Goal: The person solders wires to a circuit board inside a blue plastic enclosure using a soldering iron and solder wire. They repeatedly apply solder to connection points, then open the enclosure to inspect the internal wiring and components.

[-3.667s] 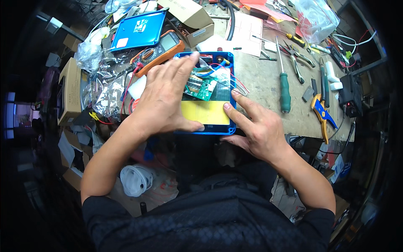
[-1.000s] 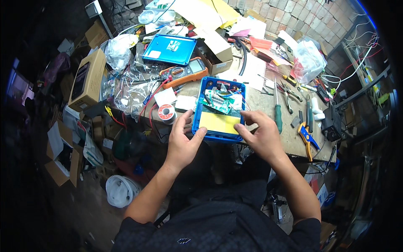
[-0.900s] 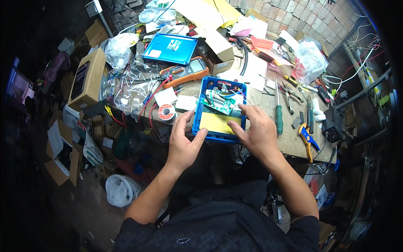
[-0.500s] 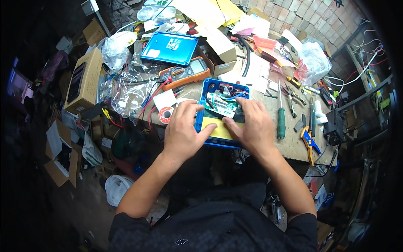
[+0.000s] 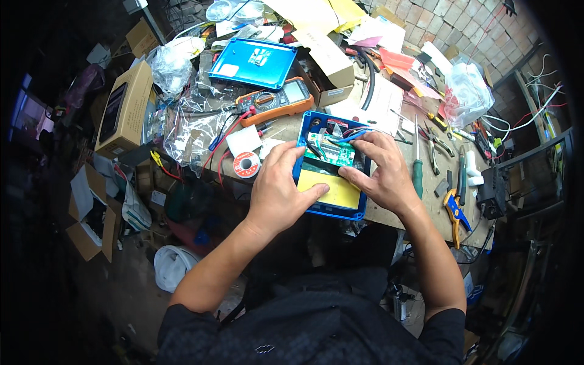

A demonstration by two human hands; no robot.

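An open blue plastic case (image 5: pixel 364 210) sits at the table's front edge, holding a green circuit board (image 5: pixel 333 152) tilted in its far half and a yellow flat block (image 5: pixel 340 193) in its near half. My left hand (image 5: pixel 277 190) grips the case's left wall, fingers along the outside and thumb over the yellow block. At the board's right end is my right hand (image 5: pixel 386 175), its thumb at the near corner and its fingers by the blue wires (image 5: pixel 354 135). Those fingers partly hide the board's right edge.
Behind the case lie an orange multimeter (image 5: pixel 277 100) and a blue lid (image 5: pixel 252 64). A solder spool (image 5: pixel 246 164) stands left of my left hand. To the right are a green-handled screwdriver (image 5: pixel 418 176), pliers (image 5: pixel 433 152) and blue-orange wire strippers (image 5: pixel 455 213). A cardboard box (image 5: pixel 125 112) stands at left.
The whole view has shifted slightly. My right hand has moved a little up and outward along the board's right end, and more of the yellow block shows. My left hand keeps to the case's left side.
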